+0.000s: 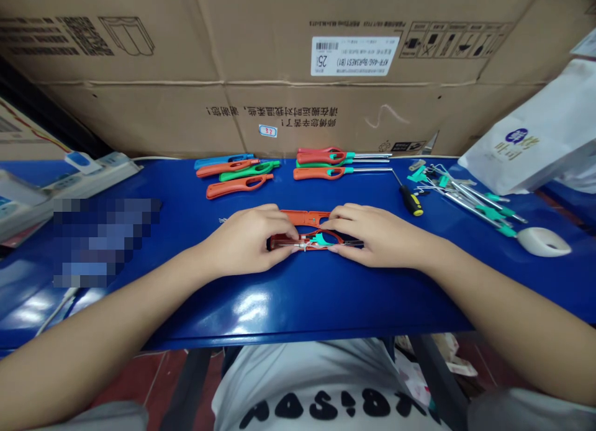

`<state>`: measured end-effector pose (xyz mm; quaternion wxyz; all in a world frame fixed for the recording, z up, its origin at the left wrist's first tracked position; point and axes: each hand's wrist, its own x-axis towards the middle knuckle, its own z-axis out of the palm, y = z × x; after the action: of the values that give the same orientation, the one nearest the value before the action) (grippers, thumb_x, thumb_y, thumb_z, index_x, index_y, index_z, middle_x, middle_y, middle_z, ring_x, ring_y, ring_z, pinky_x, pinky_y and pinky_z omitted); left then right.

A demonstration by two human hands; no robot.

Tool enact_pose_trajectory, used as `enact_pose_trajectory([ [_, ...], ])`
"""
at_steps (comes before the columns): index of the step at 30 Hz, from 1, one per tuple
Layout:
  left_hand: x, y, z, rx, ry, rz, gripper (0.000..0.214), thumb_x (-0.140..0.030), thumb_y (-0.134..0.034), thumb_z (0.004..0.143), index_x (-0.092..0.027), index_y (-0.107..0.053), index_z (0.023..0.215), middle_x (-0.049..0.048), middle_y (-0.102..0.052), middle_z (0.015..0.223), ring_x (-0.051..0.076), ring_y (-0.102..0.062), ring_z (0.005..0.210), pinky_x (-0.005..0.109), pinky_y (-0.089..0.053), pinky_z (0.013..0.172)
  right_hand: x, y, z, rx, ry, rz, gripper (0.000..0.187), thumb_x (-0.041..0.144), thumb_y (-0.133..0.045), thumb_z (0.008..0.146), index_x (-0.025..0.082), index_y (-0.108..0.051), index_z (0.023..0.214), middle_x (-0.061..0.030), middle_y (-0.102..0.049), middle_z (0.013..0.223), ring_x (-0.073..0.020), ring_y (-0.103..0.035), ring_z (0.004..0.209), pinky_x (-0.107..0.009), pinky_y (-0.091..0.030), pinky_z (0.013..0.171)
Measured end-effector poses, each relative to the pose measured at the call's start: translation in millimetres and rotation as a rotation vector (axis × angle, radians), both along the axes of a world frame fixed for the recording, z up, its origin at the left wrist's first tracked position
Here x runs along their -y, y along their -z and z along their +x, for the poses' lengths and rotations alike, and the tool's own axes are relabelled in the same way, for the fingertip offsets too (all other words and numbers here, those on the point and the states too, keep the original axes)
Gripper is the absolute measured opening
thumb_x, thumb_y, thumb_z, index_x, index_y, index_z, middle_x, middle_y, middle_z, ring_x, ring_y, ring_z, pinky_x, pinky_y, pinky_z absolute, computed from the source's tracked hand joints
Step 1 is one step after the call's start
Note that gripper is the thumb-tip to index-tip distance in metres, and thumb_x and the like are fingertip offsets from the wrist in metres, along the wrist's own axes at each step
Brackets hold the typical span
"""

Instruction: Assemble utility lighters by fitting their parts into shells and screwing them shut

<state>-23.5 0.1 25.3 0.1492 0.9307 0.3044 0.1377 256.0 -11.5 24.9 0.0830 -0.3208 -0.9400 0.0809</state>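
Note:
On the blue tabletop in front of me lies an opened orange lighter shell point(338, 236), with a teal trigger point(320, 239), a see-through reddish tank point(282, 244) and small white and metal parts inside it. My left hand point(254, 240) pinches the tank end, thumb and forefinger meeting near the tank's inner tip. At the opposite end, the thumb and fingers of my right hand point(372, 235) close around the shell's nose. The other orange shell half point(302, 218) lies just behind, inner side up, touched by both hands' fingers.
Behind are lighter handles point(239, 184) and assembled long lighters point(326, 172). To the right lie a screwdriver point(411, 201), loose metal tubes with teal parts point(479, 204), a white mouse point(544, 241) and a white bag point(531, 127). A power strip point(107, 176) stands left; cardboard point(274, 64) walls the back.

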Motion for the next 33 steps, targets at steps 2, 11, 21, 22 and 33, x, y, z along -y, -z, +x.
enact_pose_trajectory([
  [2, -1, 1.5, 0, -0.007, 0.006, 0.012, 0.016, -0.025, -0.064, 0.090, -0.022, -0.075, 0.101, 0.0038, -0.074, 0.095, 0.020, -0.063, 0.087, 0.030, -0.049, 0.077, 0, 0.0, 0, 0.002, -0.005, 0.003, 0.035, 0.037, -0.055, 0.100, 0.017, -0.066, 0.126, -0.0137, -0.067, 0.119, -0.0280, -0.064, 0.106, -0.044, -0.052, 0.090],
  [11, -1, 0.8, 2, 0.058, 0.009, -0.102, 0.019, -0.024, -0.062, 0.093, -0.020, -0.077, 0.104, 0.0054, -0.075, 0.096, 0.016, -0.068, 0.080, 0.027, -0.051, 0.073, -2, 1.2, 0, 0.016, -0.005, 0.008, 0.035, 0.035, -0.059, 0.098, 0.016, -0.066, 0.127, -0.0139, -0.068, 0.120, -0.0289, -0.064, 0.108, -0.044, -0.052, 0.092],
  [21, -10, 10.8, 1, 0.174, -0.095, -0.315, 0.019, -0.035, -0.070, 0.088, -0.021, -0.081, 0.095, 0.0057, -0.074, 0.088, 0.017, -0.067, 0.073, 0.026, -0.049, 0.064, -1, 2.0, 0, 0.022, 0.037, -0.017, 0.033, 0.036, -0.056, 0.100, 0.020, -0.066, 0.127, -0.0129, -0.066, 0.125, -0.0279, -0.065, 0.109, -0.041, -0.053, 0.088],
  [22, -10, 10.0, 1, 0.161, -0.099, -0.310, 0.019, -0.035, -0.070, 0.088, -0.021, -0.081, 0.096, 0.0056, -0.074, 0.088, 0.017, -0.066, 0.073, 0.027, -0.049, 0.064, -2, 1.9, 1, 0.020, 0.040, -0.021, 0.033, 0.036, -0.055, 0.100, 0.021, -0.066, 0.127, -0.0128, -0.066, 0.125, -0.0278, -0.066, 0.110, -0.041, -0.053, 0.089],
  [33, 5, 9.7, 9, 0.141, 0.077, -0.039, 0.023, -0.020, -0.055, 0.098, -0.021, -0.071, 0.115, 0.0075, -0.069, 0.117, 0.021, -0.062, 0.110, 0.033, -0.050, 0.095, -2, 3.5, 2, -0.071, 0.055, -0.029, 0.028, 0.033, -0.058, 0.099, 0.020, -0.066, 0.122, -0.0119, -0.061, 0.119, -0.0235, -0.064, 0.096, -0.038, -0.051, 0.083],
])
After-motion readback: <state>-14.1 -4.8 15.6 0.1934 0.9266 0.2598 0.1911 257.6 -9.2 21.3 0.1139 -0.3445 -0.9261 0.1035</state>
